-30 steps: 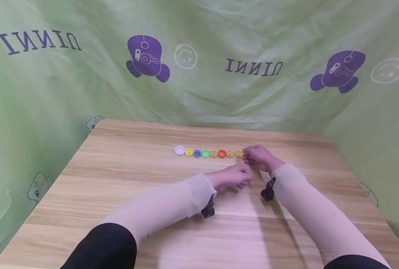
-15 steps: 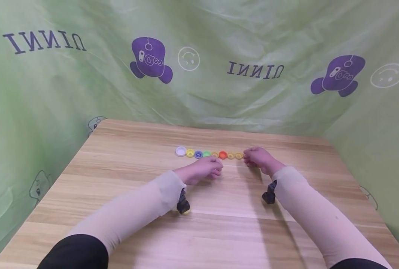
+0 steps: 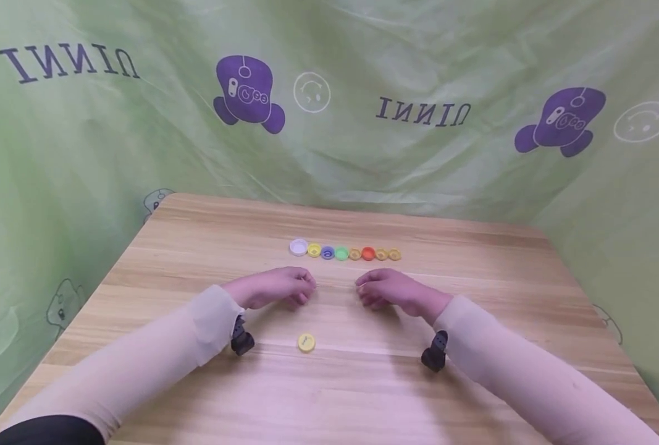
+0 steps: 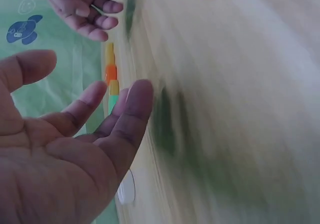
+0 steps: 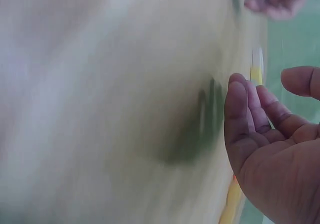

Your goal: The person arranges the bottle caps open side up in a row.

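Both hands hover over the table in front of a row of bottle caps. My left hand (image 3: 276,287) holds nothing; the left wrist view shows its fingers loosely bent and thumb apart. Facing it, my right hand (image 3: 393,292) is likewise free, with relaxed fingers. Behind them the row runs left to right: a white cap (image 3: 298,247), a yellow cap (image 3: 314,250), a blue cap (image 3: 327,253), a green cap (image 3: 342,253), an amber cap (image 3: 354,254), a red cap (image 3: 368,253), then two more amber caps (image 3: 388,254). A single yellow cap (image 3: 306,343) lies nearer the front.
The wood-grain table (image 3: 340,402) carries all the caps. A green printed curtain (image 3: 340,161) hangs behind it and along both sides. Black wrist cameras (image 3: 243,337) hang below the sleeve cuffs, close over the tabletop.
My left hand has moved left along the front of the row. My right hand has left the row's right end and come nearer and leftward. The lone yellow cap now shows fully.
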Demonstrator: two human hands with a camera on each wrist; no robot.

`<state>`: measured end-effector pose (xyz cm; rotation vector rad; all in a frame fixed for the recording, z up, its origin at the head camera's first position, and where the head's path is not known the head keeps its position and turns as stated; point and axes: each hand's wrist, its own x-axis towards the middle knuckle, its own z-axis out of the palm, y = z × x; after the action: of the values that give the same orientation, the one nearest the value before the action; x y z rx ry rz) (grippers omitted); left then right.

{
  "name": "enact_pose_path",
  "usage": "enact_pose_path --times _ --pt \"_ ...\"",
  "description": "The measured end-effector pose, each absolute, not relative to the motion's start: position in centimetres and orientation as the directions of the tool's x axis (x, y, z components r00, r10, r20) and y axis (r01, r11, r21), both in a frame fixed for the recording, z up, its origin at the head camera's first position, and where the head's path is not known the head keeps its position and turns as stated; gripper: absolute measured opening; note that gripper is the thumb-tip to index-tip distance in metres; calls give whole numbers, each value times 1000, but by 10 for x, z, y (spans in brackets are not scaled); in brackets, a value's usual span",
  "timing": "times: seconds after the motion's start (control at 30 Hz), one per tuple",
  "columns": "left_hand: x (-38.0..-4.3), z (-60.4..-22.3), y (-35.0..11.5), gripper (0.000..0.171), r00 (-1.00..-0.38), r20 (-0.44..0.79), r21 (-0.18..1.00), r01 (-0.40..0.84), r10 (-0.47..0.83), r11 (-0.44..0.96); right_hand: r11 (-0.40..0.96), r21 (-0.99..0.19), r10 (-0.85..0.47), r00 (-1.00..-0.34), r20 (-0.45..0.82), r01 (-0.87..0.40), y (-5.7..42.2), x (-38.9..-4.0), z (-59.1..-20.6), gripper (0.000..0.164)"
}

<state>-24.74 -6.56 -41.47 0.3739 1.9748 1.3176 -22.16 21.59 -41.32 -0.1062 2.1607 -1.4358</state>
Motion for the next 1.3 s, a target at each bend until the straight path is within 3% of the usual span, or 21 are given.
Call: enact_pose_path --times 0.57,0.73,0.87,1.13,1.3 --pt "-195 -421 -96 23 -719 -450 871 -221 530 440 313 -870 -526 -693 -492 380 163 -175 -424 37" --pt "-179 -419 -92 25 -694 -503 851 -294 515 435 264 -856 -571 -644 -510 444 158 -167 -426 42" --pt "-174 -418 -89 22 -683 -496 861 -306 537 406 223 -864 -570 -658 -492 452 151 -164 -428 38" --pt "-177 -423 -89 21 -700 -481 876 -366 528 314 173 -900 -478 -765 -432 400 133 -165 -432 32" --pt "-174 -424 -91 32 -733 -451 893 -375 510 249 155 -906 -399 -814 -423 395 126 -164 -430 31"
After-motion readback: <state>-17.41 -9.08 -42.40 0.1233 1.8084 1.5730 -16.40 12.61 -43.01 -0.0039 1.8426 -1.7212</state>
